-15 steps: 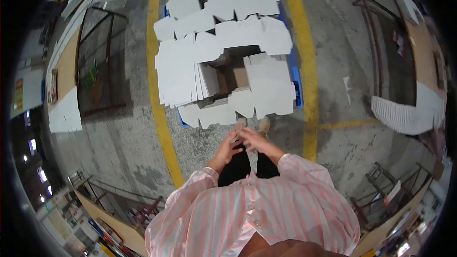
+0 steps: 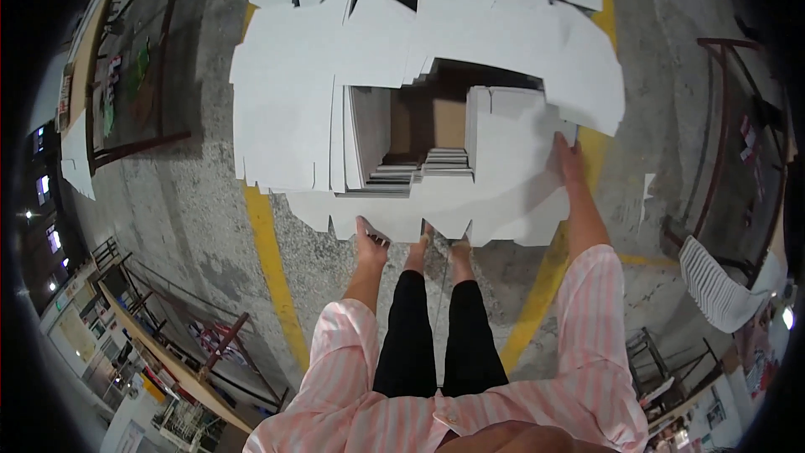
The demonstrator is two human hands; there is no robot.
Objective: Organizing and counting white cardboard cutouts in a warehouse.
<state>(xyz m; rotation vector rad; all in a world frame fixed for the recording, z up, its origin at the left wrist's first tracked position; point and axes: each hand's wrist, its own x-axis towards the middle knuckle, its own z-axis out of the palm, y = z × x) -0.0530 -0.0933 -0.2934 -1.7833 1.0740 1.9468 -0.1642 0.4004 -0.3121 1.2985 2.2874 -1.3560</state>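
Stacks of flat white cardboard box blanks (image 2: 289,92) lie in front of me, their notched flaps overlapping. They leave a rectangular gap with brown board at its bottom. At the near edge, left of my feet, my left hand (image 2: 370,245) has its thumb against the blanks and its other fingers curled by the rim. My right hand (image 2: 569,158) grips the right-hand edge of the near stack (image 2: 516,147), thumb side uppermost. Most of that hand's fingers are hidden by the cardboard.
Yellow floor lines (image 2: 270,268) run along both sides of the stacks on grey concrete. A metal-framed table (image 2: 172,59) stands to the left, another frame (image 2: 713,117) to the right. A fanned row of white card (image 2: 717,289) lies at the right.
My hands were together near my body with nothing in them; now they are apart, at the near and right edges of the blanks. The stacks appear closer and larger.
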